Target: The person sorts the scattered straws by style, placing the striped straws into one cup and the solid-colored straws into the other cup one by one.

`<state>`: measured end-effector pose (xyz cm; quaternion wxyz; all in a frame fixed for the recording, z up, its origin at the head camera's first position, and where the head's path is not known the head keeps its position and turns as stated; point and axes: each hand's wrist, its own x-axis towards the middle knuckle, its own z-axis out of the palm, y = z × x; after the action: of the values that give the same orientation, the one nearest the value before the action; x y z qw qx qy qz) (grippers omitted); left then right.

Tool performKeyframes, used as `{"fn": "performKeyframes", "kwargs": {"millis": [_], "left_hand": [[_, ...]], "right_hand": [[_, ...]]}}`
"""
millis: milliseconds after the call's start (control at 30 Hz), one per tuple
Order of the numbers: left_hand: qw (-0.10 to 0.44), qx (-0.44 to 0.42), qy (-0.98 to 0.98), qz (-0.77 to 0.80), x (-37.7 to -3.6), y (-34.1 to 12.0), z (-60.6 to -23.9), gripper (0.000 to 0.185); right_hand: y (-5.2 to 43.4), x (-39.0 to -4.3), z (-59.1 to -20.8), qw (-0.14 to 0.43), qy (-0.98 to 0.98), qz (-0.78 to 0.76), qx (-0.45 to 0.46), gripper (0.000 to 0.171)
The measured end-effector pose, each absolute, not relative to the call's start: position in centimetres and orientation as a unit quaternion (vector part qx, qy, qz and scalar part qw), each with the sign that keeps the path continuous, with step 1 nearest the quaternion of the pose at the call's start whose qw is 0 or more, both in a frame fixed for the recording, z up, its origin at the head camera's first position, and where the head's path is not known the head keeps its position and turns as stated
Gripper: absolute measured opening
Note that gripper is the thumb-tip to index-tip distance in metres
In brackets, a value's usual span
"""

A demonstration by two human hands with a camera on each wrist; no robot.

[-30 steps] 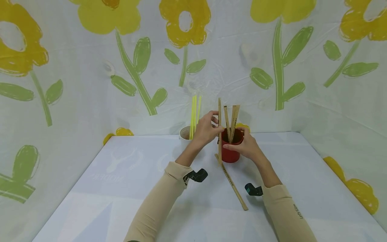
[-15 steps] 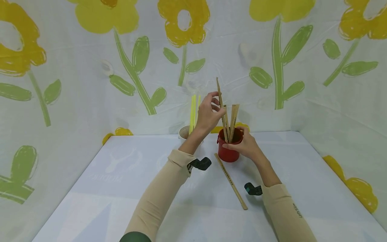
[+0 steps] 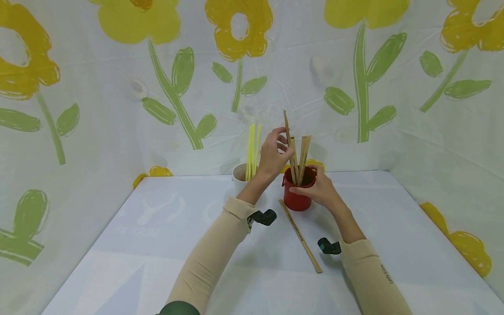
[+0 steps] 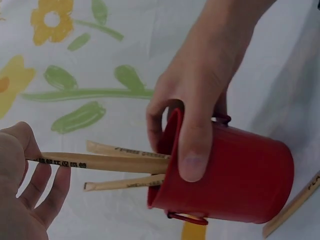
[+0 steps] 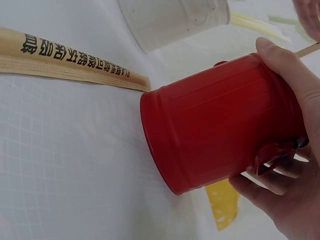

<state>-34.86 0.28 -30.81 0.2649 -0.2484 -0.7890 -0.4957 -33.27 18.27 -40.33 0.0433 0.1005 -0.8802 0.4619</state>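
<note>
My left hand (image 3: 272, 155) pinches a paper-wrapped straw (image 4: 112, 162) between thumb and fingertips. That straw stands nearly upright, its lower end inside the red bucket (image 3: 297, 200). With my right hand (image 3: 323, 190) I hold the bucket at its rim, thumb on the near side and fingers on the far side. Several other wrapped straws (image 3: 305, 151) lean in the same bucket. One more wrapped straw (image 3: 300, 236) lies on the table in front of it, dark print along its paper. The bucket's inner bottom is hidden.
A white bucket (image 3: 238, 172) with several yellow sticks (image 3: 250, 148) stands left of the red one, partly behind my left forearm. The white table (image 3: 157, 262) ends at a flower-printed cloth (image 3: 291, 78) behind and at both sides.
My left hand has lifted the wrapped straw from in front of the red bucket, then lowered it slightly with its end inside. The right hand has stayed on the bucket.
</note>
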Motion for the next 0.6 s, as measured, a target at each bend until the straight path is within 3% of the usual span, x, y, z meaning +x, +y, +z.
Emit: {"fn": "performKeyframes", "kwargs": {"millis": [600], "left_hand": [[0.241,-0.230,-0.809,-0.484,-34.9,1.0,-34.1,0.050]], "right_hand": [[18.3,-33.3,-40.5,0.049,-0.878,0.464,0.109,0.101]]}}
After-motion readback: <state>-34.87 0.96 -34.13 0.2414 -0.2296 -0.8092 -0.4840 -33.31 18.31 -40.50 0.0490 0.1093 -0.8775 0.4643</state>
